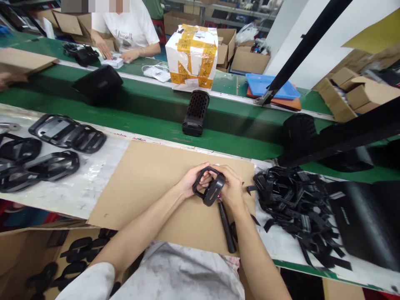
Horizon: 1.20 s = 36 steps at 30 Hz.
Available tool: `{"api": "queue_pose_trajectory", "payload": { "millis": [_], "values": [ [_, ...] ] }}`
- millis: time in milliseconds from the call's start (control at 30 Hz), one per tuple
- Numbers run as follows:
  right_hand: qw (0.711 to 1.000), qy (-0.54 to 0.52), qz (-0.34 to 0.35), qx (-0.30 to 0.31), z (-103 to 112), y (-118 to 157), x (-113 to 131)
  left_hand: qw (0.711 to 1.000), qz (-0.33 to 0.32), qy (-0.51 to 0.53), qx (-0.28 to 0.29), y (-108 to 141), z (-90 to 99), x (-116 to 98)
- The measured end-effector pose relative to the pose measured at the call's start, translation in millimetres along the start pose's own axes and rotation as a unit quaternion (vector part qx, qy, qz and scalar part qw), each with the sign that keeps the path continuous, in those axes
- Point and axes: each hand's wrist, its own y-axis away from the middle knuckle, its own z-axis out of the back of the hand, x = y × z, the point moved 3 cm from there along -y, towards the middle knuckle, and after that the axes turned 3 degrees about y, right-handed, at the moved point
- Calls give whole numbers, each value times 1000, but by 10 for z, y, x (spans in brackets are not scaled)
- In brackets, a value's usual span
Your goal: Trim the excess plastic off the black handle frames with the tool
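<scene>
Both hands hold a black plastic frame (214,189) with rounded corners and a broad band across it, raised over a cardboard sheet (150,187). My left hand (188,181) grips its left side, some fingers showing through the opening. My right hand (233,183) is closed around its upper right side. Below the right hand, a tool with a black handle (227,229) lies on the cardboard; its head is partly hidden by the hand. To the right is a heap of black straps (293,204).
Several similar black frames (56,164) lie at left, more in a cardboard box (25,250) below. Beyond runs a green conveyor (150,121) carrying a black perforated housing (196,112). A taped white box (192,58) and a co-worker (125,29) are across it. A black bar (340,137) crosses at right.
</scene>
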Motion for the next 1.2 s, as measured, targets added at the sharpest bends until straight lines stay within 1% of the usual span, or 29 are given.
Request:
{"api": "queue_pose_trajectory", "payload": {
  "millis": [67, 100, 167, 200, 267, 333, 467, 600, 733, 833, 1000, 1200],
  "values": [
    [1000, 3, -2, -11, 14, -2, 14, 996, -59, -56, -28, -4, 18, -7],
    [1000, 10, -7, -21, 28, -4, 18, 990, -95, -96, -38, 5, 24, -23],
    [997, 34, -23, -59, 82, -11, 12, 971, -153, -182, -38, 40, 23, -63],
    [994, 49, -34, -89, 120, -14, 3, 962, -162, -218, -29, 60, 19, -78],
    [985, 76, -51, -146, 198, -18, -23, 953, -147, -265, -5, 91, 17, -87],
    [979, 90, -58, -173, 253, -24, -53, 952, -127, -280, 1, 103, 29, -81],
    [980, 96, -52, -168, 287, -32, -90, 957, -110, -270, -9, 85, 49, -35],
    [980, 84, -52, -173, 298, -34, -95, 964, -97, -247, 4, 93, 40, -36],
    [968, 55, -107, -222, 348, -36, -124, 975, -73, -206, 33, 115, 29, -74],
    [960, 36, -135, -244, 377, -35, -147, 978, -68, -193, 30, 96, 38, -58],
    [966, 47, -111, -230, 372, -26, -179, 979, -71, -192, 0, 56, 76, 14],
    [965, 67, -88, -236, 367, -19, -208, 976, -86, -201, -20, 51, 85, 40]
  ]
}}
